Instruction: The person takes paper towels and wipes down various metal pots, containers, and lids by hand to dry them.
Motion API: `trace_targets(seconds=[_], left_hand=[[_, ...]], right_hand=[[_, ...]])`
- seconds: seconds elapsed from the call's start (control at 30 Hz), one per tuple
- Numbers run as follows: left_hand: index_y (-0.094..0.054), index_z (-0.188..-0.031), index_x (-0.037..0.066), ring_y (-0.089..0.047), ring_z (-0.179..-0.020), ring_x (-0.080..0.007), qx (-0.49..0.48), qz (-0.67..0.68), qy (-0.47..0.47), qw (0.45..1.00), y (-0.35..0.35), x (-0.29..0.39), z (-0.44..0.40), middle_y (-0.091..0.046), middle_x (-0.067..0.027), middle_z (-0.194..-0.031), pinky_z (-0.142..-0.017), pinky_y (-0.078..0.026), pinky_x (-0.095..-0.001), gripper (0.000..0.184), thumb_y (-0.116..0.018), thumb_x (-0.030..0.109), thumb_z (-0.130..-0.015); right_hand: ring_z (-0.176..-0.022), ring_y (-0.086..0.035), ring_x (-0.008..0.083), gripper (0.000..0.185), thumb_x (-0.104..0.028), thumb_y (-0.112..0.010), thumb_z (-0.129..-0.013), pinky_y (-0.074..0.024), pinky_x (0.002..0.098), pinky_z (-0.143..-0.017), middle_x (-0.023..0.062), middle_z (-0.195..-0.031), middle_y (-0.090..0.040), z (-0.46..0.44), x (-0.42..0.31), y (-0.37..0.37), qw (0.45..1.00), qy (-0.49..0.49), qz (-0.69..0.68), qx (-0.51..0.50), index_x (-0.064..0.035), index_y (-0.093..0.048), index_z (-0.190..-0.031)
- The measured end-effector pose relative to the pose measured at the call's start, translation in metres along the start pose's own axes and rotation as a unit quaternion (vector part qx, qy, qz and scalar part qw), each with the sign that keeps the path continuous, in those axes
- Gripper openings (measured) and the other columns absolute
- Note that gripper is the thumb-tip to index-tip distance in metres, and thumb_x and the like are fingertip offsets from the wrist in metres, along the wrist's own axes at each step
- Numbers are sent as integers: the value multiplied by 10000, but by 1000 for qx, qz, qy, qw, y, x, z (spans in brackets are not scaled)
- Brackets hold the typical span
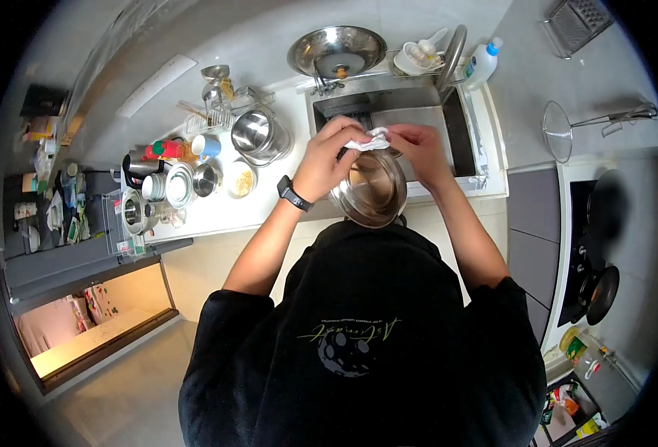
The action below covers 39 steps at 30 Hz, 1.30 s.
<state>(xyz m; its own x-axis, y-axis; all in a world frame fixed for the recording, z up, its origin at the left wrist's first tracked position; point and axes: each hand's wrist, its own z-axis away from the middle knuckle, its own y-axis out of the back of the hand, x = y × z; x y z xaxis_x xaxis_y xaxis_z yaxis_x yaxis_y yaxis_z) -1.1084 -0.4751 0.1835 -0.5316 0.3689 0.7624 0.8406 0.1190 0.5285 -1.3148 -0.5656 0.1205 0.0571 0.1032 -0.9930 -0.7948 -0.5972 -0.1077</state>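
Note:
Both of my hands meet over the front edge of the sink (411,119), at a crumpled white cloth (370,141). My left hand (329,153), with a black watch on its wrist, is closed on the cloth, its thumb near the rim of a shiny round metal vessel (373,192). The fingers of my right hand (422,153) are pinched at the right end of the cloth, close to that rim. The vessel hangs tilted between my hands and my chest. How it is supported is partly hidden by the cloth and fingers.
Left on the white counter (269,182) stand a metal pot (258,134), a bowl of pale food (239,179), a mug (205,146) and stacked dishes (180,185). A large metal basin (336,51) leans behind the faucet (454,56). A stove (586,253) is at right.

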Motion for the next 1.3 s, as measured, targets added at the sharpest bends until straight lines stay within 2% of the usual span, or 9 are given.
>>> trace_targets(seconds=[0.17,0.23,0.27,0.37,0.57,0.7,0.77,0.97,1.3], left_hand=[[-636,-1183,80,-620,-1175,-311,-34,-98,-62,993,16,2,-5,-645,-102,-1301,-973,-532,-408,420,-622,-76,-794],[-667,-1215,93,-623,-1219,-319,-42,-137,-72,987,16,7,-10,-659,-116,-1309,-990,-539,-394,508,-598,-122,-760],[-666,-1244,105,-623,-1221,-308,-61,-185,-105,975,14,4,-12,-659,-102,-1311,-989,-541,-393,534,-608,-111,-759],[-675,-1266,127,-619,-1231,-260,-97,-255,-150,950,6,2,-16,-663,-54,-1301,-993,-538,-382,526,-636,-34,-767],[-685,-1223,116,-619,-1210,-240,-87,-331,-229,911,-6,-9,-30,-680,-48,-1227,-1011,-504,-394,398,-683,112,-826],[-679,-1201,75,-661,-1093,-311,-106,-246,-21,963,-7,-26,-17,-686,-113,-1168,-923,-549,-420,350,-681,94,-852],[-680,-1201,68,-661,-1080,-328,-110,-231,-36,966,-12,-37,-8,-687,-123,-1168,-908,-556,-425,343,-669,80,-859],[-682,-1192,26,-666,-1016,-376,-136,-173,7,975,-8,-40,-20,-693,-155,-1170,-894,-556,-417,287,-632,126,-928],[-623,-1113,-28,-637,-755,-461,99,-73,252,960,-59,-59,41,-662,-257,-830,-662,-497,-481,258,-552,204,-1025]], right_hand=[[-953,-651,116,397,-165,-681,-972,-536,260,-817,52,-1174,-705,23,-31,8,996,-53,-54,42,-52,-627,-1349],[-950,-681,132,493,-286,-754,-924,-571,288,-797,60,-1125,-729,30,-26,10,984,8,173,-33,-81,-634,-1356],[-935,-681,141,564,-302,-780,-896,-599,297,-747,80,-1099,-717,32,-25,8,984,-2,165,-64,-70,-601,-1377],[-915,-676,147,531,-272,-780,-897,-610,294,-674,78,-1071,-701,30,-23,0,986,-96,83,-112,-54,-602,-1347],[-902,-643,122,367,-120,-678,-964,-599,291,-608,48,-1072,-666,28,31,-5,996,-66,-41,-54,-22,-617,-1312],[-845,-628,110,453,-68,-643,-959,-551,279,-556,56,-1090,-642,26,33,-4,981,-94,-171,12,-49,-585,-1408],[-793,-628,108,447,-67,-641,-957,-556,277,-561,70,-1099,-643,31,49,-9,997,-75,-27,16,-42,-588,-1401],[-763,-634,111,370,-110,-649,-979,-565,279,-547,73,-1010,-663,30,50,-2,995,-79,-68,-7,32,-597,-1316],[-898,-646,149,317,-103,-571,-1016,-601,302,-591,88,-1169,-598,23,57,-11,959,-60,-181,211,21,-562,-1307]])
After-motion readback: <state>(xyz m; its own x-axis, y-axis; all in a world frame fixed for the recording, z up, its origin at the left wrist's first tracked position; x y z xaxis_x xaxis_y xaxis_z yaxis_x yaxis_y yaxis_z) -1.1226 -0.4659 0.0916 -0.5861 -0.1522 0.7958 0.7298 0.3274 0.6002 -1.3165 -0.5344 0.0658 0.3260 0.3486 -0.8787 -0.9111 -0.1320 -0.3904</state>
